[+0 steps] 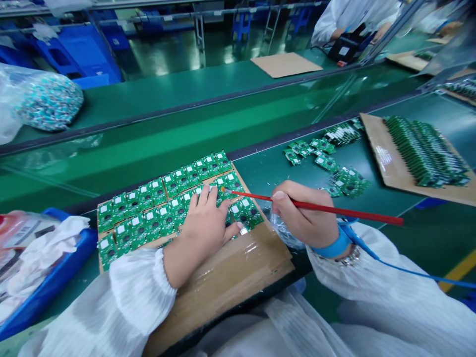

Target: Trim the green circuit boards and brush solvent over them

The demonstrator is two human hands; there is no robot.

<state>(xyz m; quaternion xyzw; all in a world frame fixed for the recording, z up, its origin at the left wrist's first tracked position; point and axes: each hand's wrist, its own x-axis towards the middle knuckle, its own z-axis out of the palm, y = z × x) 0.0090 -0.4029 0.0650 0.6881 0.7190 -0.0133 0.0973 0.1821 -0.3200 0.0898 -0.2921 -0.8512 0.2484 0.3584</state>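
since those boards are so small, the way the hands are set up here is worth copying. the left hand (206, 228) has an open grip, lying spread flat across a panel of green circuit boards (163, 208) to pin it down. the panel sits on a taped cardboard sheet (238, 277) at the near edge of the desk (375, 198). the right hand (307, 213) has a closed grip on a long red-handled brush (357, 213), held low like a pen, with its orange tip (223, 189) just past the left fingers and over the boards. can't tell from this angle if the tip is actually touching anything. imo the trick is to keep both hands low and steady, use short light strokes and not drag the tip across the parts. there's a blue wrist strap (332, 246) on the right wrist with a blue cord (409, 270) running off it, which is good practice around boards. further up the desk are 2 things worth noting: loose boards (327, 161) and a big leaning stack of boards (424, 153) on a second cardboard sheet (375, 131).
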